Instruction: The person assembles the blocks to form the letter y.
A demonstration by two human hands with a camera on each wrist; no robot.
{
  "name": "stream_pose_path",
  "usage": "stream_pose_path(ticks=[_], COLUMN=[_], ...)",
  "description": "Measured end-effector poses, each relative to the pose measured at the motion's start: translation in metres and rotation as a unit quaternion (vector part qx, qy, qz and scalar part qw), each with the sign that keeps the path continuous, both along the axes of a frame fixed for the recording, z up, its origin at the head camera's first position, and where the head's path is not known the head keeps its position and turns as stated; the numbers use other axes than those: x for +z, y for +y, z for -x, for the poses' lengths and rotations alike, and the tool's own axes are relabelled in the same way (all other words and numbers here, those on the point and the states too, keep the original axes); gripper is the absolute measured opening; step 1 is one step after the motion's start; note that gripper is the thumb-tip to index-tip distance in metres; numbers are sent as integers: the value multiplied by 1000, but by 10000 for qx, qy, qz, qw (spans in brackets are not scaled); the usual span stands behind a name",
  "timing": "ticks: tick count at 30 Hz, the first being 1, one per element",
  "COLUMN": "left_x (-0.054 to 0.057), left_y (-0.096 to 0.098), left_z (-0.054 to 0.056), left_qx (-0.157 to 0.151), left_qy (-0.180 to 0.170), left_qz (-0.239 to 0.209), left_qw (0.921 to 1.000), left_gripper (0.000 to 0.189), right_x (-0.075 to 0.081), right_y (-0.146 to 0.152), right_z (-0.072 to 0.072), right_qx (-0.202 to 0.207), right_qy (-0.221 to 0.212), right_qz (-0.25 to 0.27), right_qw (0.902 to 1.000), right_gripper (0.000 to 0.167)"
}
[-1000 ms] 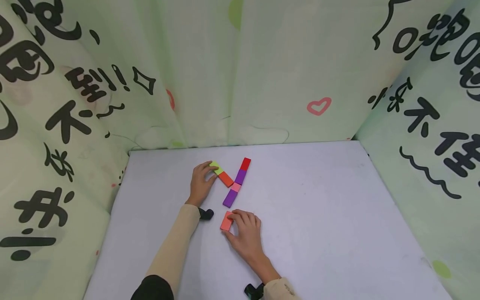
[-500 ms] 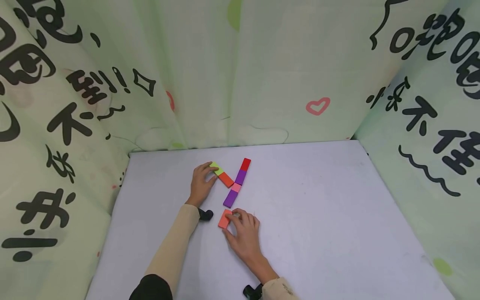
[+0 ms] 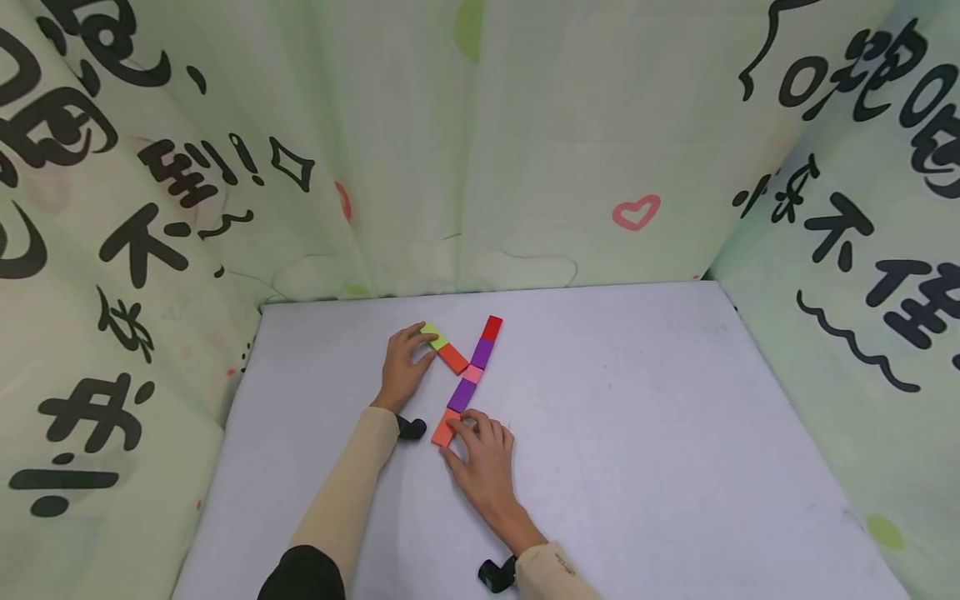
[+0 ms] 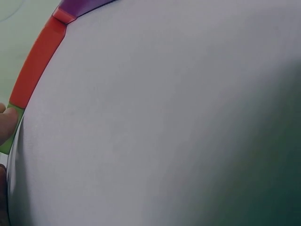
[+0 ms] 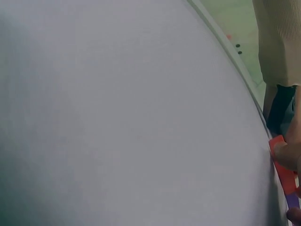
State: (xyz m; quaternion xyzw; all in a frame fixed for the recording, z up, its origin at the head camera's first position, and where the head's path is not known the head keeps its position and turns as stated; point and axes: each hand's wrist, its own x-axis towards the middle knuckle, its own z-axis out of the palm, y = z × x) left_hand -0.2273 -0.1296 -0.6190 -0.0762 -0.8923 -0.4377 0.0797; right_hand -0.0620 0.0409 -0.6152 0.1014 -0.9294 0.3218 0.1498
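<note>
My left hand point(image 3: 403, 367) holds a lime-green block point(image 3: 438, 342), fingertips at its far end and the thumb by its near side. An orange block point(image 3: 452, 359) continues that slanting row down to a pink block point(image 3: 472, 374). Above the pink block a purple block point(image 3: 482, 354) and a red block point(image 3: 492, 327) run up to the right. Below it lies a second purple block point(image 3: 461, 395). My right hand point(image 3: 487, 467) pinches an orange-red block point(image 3: 444, 429) between thumb and fingers, its upper end right at that purple block. In the right wrist view the orange-red block point(image 5: 283, 176) meets purple.
The blocks lie on a white tabletop point(image 3: 637, 433). Pale green curtains point(image 3: 540, 150) with black lettering stand along its back and sides. A black wrist-worn device point(image 3: 411, 428) is at the left cuff, another dark device point(image 3: 497, 575) at the right one.
My right hand has slid the orange-red block up and left, closing the gap to the lower purple block. The left hand and the other blocks have stayed in place.
</note>
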Motion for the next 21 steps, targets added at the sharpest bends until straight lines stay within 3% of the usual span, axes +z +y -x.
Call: stream_pose_path(ticks=[14,17,21], left_x=[-3,-2,3], left_y=[-3,-3,-9], left_z=[-1,-3,-13], left_qx=[-22,-4,50], left_qy=[-149,-210,-459], left_qz=[32,-161,-753], left_qw=[9999,9996,9961], left_gripper=[38,42,44], right_x=[-4,-3,-1], right_y=[-2,-2,1], right_z=[2,2,3], right_qx=[-44,-59,8], right_qy=[-76,-109,-173], right_qz=[94,63,46], right_qw=[9999,9999,9998], right_gripper=[45,47,49])
